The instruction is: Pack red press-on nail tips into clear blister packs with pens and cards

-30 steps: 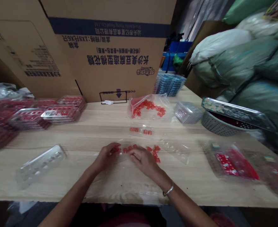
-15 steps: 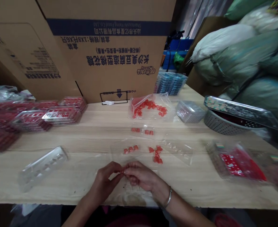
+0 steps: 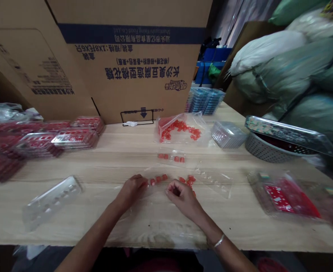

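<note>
Small glossy red square pieces [image 3: 158, 179] form a short row in a clear plastic tray [image 3: 152, 192] in front of me. My left hand [image 3: 131, 192] is at the row's left end, thumb and fingers pinched on a small red piece, mostly covered by the fingertips. My right hand [image 3: 185, 198] hovers just right of the row, its fingers curled into a ring with thumb and forefinger together; nothing shows in it. Beside it lies a loose cluster of red pieces [image 3: 191, 179], partly hidden by that hand. Farther back, another clear tray [image 3: 170, 155] holds several red pieces.
An open plastic bag of red pieces [image 3: 180, 130] lies near the large carton [image 3: 127, 87]. Stacked clear trays [image 3: 228, 134] and a grey basket [image 3: 264, 149] stand right of it. Red packs [image 3: 74, 138] are piled left; an upturned tray [image 3: 53, 200] lies front left.
My hands have parted from where they met near the table's front. The left moved forward to the row with the red piece; the right moved forward and right towards the loose cluster.
</note>
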Demonstrator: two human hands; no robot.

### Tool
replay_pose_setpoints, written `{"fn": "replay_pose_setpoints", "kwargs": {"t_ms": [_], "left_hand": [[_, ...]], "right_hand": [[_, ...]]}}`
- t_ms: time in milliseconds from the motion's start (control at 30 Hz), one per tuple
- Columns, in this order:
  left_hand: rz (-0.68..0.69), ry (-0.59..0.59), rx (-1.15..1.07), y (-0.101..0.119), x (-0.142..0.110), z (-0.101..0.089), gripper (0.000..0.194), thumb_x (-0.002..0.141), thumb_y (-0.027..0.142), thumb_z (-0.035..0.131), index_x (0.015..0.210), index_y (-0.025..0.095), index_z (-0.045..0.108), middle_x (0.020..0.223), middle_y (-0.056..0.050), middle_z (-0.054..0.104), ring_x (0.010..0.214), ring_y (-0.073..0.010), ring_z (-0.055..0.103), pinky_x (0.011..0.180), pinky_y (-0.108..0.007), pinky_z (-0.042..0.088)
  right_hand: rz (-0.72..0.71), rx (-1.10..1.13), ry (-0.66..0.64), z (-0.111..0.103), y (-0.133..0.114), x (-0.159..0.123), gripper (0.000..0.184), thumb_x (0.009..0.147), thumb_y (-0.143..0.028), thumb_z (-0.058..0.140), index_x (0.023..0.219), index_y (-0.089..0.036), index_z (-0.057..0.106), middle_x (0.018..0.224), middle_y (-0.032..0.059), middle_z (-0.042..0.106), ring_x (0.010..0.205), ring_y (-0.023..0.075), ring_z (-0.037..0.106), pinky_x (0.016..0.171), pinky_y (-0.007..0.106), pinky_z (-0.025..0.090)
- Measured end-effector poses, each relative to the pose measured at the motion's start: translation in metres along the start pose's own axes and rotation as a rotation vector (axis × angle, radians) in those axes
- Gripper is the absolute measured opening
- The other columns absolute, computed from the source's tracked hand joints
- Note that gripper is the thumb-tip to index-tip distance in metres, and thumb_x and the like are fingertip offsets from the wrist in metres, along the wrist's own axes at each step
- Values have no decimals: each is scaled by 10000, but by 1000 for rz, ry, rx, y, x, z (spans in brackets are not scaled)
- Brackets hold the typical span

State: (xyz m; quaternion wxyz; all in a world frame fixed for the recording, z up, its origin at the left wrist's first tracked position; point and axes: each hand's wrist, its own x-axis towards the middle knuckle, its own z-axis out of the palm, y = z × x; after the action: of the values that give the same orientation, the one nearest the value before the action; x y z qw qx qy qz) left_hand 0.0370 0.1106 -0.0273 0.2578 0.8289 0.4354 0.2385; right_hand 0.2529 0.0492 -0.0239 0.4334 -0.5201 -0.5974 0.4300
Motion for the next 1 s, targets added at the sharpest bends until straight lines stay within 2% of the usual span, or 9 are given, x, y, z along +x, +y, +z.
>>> {"fn": "replay_pose_setpoints", "kwargs": {"t_ms": [100, 167, 267, 333, 467, 667, 800, 900, 1000], "left_hand": [[-29, 3, -28, -7, 1, 5, 187, 828, 235, 511, 844, 189, 691, 740, -40, 654, 687, -157, 582, 639, -257, 442], [-60, 15, -49, -11, 0, 8, 212, 816, 247, 525, 945, 182, 679, 769, -37, 673, 674, -151, 589, 615, -250, 450], [-74, 1, -71, -13, 0, 8, 189, 818, 253, 525, 889, 176, 682, 735, -24, 683, 642, -137, 596, 587, -231, 454], [-63, -8, -61, -10, 1, 6, 185, 827, 250, 515, 850, 177, 683, 738, -28, 687, 652, -140, 604, 599, -233, 462], [-28, -18, 20, -1, 5, 6, 189, 831, 211, 497, 836, 186, 684, 797, -46, 690, 710, -155, 612, 648, -256, 470], [-22, -28, 171, 8, 11, 15, 168, 829, 177, 529, 765, 201, 683, 754, -48, 677, 758, -182, 605, 703, -289, 467], [-18, -5, 210, 4, 8, 15, 154, 804, 115, 542, 797, 196, 672, 751, -33, 676, 725, -167, 609, 673, -266, 469], [11, 8, 223, 1, 7, 15, 159, 783, 89, 560, 842, 186, 671, 766, -33, 676, 739, -169, 609, 659, -258, 476], [51, 9, 241, 0, 14, 17, 162, 766, 72, 562, 802, 184, 673, 739, -30, 668, 731, -170, 610, 655, -261, 486]], "right_hand": [[-76, -193, 55, -22, 5, -4, 102, 771, -208, 544, 671, -194, 528, 620, -27, 527, 561, 114, 473, 516, 226, 358], [-193, -345, 57, -27, 7, -1, 112, 793, -168, 539, 686, -196, 555, 675, -3, 573, 639, 142, 521, 600, 260, 407], [-415, -556, -17, -18, 7, 11, 120, 837, -137, 538, 806, -209, 629, 876, 47, 654, 854, 201, 562, 796, 364, 431], [-473, -633, -65, -6, 8, 22, 167, 863, -126, 521, 940, -207, 645, 1007, 74, 658, 962, 222, 554, 861, 398, 432], [-409, -676, -67, 6, 10, 35, 186, 867, -102, 518, 985, -174, 643, 1052, 93, 642, 1006, 220, 542, 879, 373, 463], [-355, -621, -59, 5, 14, 36, 168, 848, -105, 552, 947, -186, 662, 1011, 72, 654, 970, 213, 553, 830, 349, 477], [-381, -514, 38, -26, 20, 39, 175, 831, -99, 565, 939, -187, 672, 1049, 75, 654, 981, 190, 584, 858, 324, 466], [-240, -666, 139, -62, 16, 40, 198, 820, -73, 537, 884, -194, 680, 948, 62, 677, 921, 197, 593, 804, 316, 456], [-112, -862, -8, -78, 8, 40, 184, 807, -72, 548, 821, -194, 685, 865, 48, 687, 838, 190, 594, 744, 281, 424]]}}
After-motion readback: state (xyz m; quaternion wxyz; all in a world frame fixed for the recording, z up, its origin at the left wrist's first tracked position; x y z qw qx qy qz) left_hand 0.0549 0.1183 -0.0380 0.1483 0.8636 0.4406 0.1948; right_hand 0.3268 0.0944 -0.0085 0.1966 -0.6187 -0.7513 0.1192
